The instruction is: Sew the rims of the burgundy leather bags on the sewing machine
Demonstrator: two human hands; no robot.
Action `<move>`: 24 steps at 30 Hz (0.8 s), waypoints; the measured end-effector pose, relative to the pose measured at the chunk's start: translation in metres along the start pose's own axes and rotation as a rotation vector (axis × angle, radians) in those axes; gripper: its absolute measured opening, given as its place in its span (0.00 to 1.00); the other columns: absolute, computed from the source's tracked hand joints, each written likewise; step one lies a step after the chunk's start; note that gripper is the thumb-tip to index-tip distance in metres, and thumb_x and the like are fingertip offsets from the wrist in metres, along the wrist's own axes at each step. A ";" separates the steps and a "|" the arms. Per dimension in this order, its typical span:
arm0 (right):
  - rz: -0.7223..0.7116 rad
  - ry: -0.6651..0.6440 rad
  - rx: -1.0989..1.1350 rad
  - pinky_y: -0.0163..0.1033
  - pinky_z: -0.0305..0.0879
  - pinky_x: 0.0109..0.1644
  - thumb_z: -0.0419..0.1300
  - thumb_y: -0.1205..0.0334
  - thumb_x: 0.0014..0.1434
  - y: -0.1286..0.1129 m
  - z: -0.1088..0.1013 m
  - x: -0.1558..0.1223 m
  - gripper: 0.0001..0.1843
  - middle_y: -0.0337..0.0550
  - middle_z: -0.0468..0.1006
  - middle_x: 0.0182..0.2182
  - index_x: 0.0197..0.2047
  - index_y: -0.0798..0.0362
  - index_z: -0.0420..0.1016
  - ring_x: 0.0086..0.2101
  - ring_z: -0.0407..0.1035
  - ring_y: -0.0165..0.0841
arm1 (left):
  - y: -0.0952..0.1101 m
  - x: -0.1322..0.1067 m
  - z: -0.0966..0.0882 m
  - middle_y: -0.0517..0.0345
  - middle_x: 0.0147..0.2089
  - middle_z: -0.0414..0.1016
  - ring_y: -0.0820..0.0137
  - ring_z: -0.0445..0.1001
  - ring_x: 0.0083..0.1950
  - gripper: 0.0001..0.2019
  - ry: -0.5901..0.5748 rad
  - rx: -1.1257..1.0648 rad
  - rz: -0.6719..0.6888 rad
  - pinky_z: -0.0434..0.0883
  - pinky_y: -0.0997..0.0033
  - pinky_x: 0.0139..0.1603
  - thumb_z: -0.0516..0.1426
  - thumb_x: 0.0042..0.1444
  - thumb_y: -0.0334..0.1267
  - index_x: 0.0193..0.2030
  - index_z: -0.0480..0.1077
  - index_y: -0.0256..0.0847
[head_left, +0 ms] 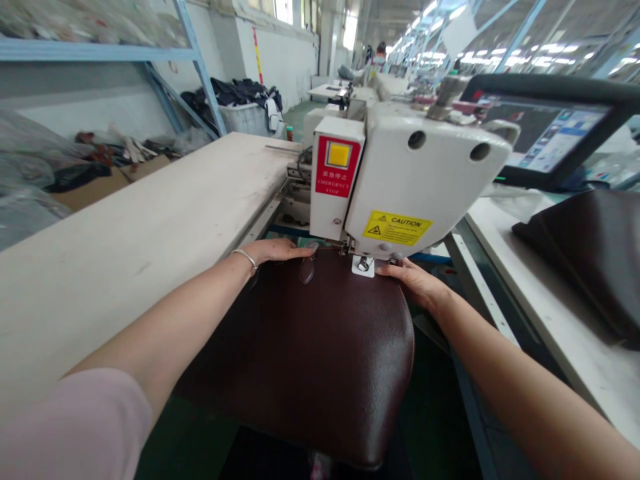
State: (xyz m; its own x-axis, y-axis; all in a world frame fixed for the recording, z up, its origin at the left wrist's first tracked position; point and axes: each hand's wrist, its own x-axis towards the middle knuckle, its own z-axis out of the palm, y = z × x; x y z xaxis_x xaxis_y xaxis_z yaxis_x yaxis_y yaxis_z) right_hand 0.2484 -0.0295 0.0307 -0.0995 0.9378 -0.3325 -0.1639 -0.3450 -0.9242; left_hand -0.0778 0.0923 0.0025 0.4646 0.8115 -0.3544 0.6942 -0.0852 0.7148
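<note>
A dark brown leather piece lies under the head of a white sewing machine, draped toward me. My left hand rests flat on its far left edge, fingers stretched toward the needle area, a silver bracelet on the wrist. My right hand presses on the piece's far right edge just below the presser foot, fingers extended along the leather. Neither hand grips anything; both lie on the leather.
A long pale table runs along the left. The machine carries a red emergency-stop panel and a yellow caution label. A touchscreen and more brown leather sit at right. Shelving and bags stand at far left.
</note>
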 end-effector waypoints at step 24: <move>-0.183 0.361 -0.585 0.64 0.50 0.68 0.71 0.46 0.39 0.093 -0.037 -0.142 0.39 0.52 0.68 0.59 0.54 0.46 0.68 0.61 0.58 0.59 | 0.075 -0.109 0.174 0.30 0.45 0.78 0.41 0.76 0.51 0.38 -0.154 0.525 0.064 0.71 0.52 0.45 0.48 0.55 0.72 0.40 0.78 0.35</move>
State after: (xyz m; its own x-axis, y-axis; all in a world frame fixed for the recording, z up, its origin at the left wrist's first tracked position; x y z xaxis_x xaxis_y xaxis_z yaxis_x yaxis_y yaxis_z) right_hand 0.2840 -0.1939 -0.0151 0.2273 0.9676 -0.1101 0.4169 -0.1989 -0.8869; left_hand 0.0194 -0.1028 -0.0097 0.5629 0.7043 -0.4325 0.8244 -0.4409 0.3550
